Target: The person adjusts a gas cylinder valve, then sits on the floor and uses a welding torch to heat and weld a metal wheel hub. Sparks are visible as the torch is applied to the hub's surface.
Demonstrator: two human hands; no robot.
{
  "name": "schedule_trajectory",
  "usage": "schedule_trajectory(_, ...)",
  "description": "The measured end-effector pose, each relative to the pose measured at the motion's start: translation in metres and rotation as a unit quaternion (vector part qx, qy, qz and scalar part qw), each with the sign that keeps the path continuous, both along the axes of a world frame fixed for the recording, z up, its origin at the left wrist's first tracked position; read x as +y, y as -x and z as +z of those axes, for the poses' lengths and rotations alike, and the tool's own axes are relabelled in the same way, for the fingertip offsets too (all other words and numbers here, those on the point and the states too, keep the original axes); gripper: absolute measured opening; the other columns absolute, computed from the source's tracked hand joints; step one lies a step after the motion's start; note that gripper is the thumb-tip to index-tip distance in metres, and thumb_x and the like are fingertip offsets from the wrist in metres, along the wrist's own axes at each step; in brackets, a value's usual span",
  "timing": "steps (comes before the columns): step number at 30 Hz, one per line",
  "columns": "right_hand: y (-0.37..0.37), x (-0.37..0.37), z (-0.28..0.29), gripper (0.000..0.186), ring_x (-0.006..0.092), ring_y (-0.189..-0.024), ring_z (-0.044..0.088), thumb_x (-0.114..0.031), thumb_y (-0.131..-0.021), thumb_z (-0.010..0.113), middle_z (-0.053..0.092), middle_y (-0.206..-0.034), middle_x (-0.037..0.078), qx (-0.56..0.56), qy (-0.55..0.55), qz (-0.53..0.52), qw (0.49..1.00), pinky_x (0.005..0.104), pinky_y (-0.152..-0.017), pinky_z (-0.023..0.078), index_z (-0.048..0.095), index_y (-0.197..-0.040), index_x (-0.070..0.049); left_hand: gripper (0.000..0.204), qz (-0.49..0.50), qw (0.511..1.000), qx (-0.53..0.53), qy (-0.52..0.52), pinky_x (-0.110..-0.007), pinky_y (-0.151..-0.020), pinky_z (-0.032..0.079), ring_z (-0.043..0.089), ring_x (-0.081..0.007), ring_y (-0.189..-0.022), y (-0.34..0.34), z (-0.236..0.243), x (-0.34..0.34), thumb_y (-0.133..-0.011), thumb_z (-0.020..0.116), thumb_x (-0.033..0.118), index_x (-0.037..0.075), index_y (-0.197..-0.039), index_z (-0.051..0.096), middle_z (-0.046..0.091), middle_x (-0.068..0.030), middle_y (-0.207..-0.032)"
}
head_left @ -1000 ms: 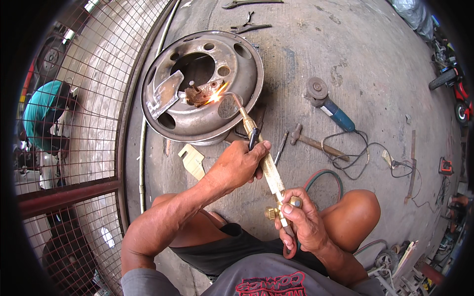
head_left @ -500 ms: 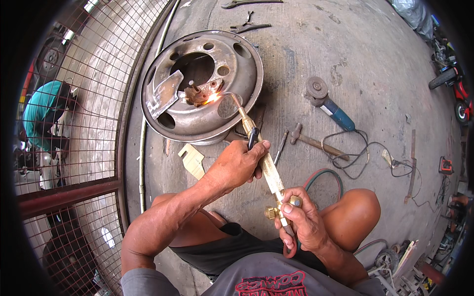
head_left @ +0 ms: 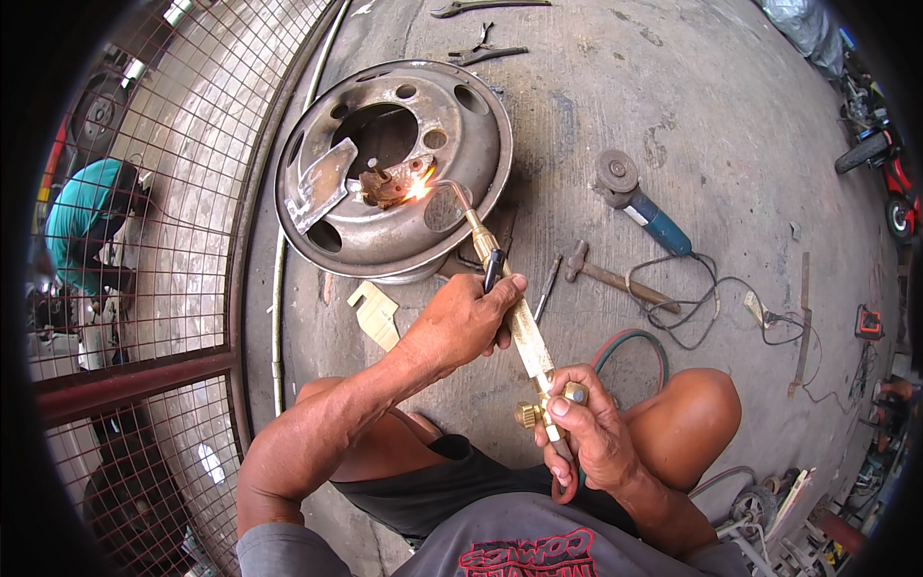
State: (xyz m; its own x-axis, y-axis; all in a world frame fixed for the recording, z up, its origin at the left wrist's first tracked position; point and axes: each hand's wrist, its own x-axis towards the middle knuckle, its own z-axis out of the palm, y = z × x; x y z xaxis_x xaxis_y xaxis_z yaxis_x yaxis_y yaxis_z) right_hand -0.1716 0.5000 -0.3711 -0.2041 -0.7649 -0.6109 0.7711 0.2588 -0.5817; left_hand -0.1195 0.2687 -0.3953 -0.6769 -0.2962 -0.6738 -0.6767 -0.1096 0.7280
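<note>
My left hand (head_left: pixel 460 322) is closed round the brass body of a gas torch (head_left: pixel 526 338). My right hand (head_left: pixel 588 428) grips the torch's rear end by its valve knobs and hoses. A bright flame from the bent tip plays on a rusty metal piece (head_left: pixel 383 188). That piece lies on a steel wheel rim (head_left: pixel 452 125), with a bolt standing up from it. Beside it, a cut grey metal plate (head_left: pixel 325 183) rests on the rim. Between my left forearm and the rim, a flat tan template (head_left: pixel 375 313) lies on the floor.
To the right lie an angle grinder (head_left: pixel 656 219) with its cord, a hammer (head_left: pixel 615 277) and a thin rod (head_left: pixel 548 287). Locking pliers (head_left: pixel 490 53) and a wrench (head_left: pixel 490 8) are at the far side. Behind the mesh fence (head_left: pixel 183 154) at left, a person in green bends over.
The flame at the rusty piece looks slightly bigger and brighter. Both hands and the torch hold almost still. Behind the fence, the person has shifted a little.
</note>
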Motion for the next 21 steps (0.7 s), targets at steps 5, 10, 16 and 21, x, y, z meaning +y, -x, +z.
schedule_trajectory(5, 0.0004, 0.0006, -0.0007, 0.023, 0.0111, -0.045, 0.053, -0.026, -0.108, 0.057, 0.059, -0.082, 0.011, -0.003, 0.0, 0.002, 1.0, 0.0249, -0.036, 0.043, 0.043, -0.121, -0.014, 0.052, -0.015, 1.0, -0.013, 0.002, -0.028, -0.047, 0.039, 0.051, -0.0095, -0.05, -0.0001, 0.0001, -0.0016, -0.107, 0.054, 0.05, 0.004, -0.083, 0.062, 0.061, -0.0042, -0.062)
schedule_trajectory(10, 0.001, 0.0009, -0.001, 0.023, 0.011, -0.045, 0.054, -0.027, -0.108, 0.057, 0.059, -0.083, 0.011, -0.009, 0.001, 0.003, 1.0, 0.0251, -0.036, 0.043, 0.043, -0.121, -0.014, 0.053, -0.015, 1.0, -0.016, 0.009, -0.028, -0.048, 0.039, 0.051, -0.0094, -0.05, 0.0006, 0.0034, -0.0011, -0.107, 0.054, 0.05, 0.004, -0.082, 0.063, 0.061, -0.0041, -0.061)
schedule_trajectory(16, 0.0006, 0.0014, -0.0016, 0.023, 0.011, -0.045, 0.054, -0.027, -0.108, 0.057, 0.059, -0.083, 0.011, -0.007, 0.005, 0.003, 1.0, 0.0247, -0.036, 0.043, 0.043, -0.121, -0.014, 0.053, -0.015, 1.0, -0.012, 0.005, -0.028, -0.048, 0.04, 0.051, -0.0094, -0.05, -0.0004, 0.0013, -0.0016, -0.107, 0.054, 0.051, 0.004, -0.082, 0.063, 0.061, -0.0041, -0.061)
schedule_trajectory(21, 0.0012, 0.0026, -0.0033, 0.022, 0.0145, -0.043, 0.054, -0.026, -0.107, 0.055, 0.061, -0.085, 0.016, 0.004, -0.001, 0.011, 1.0, 0.0264, -0.036, 0.043, 0.043, -0.123, -0.015, 0.055, -0.011, 1.0, -0.014, 0.004, -0.028, -0.049, 0.04, 0.051, -0.0098, -0.051, 0.001, 0.005, -0.0005, -0.107, 0.054, 0.052, 0.005, -0.081, 0.063, 0.061, -0.0042, -0.061)
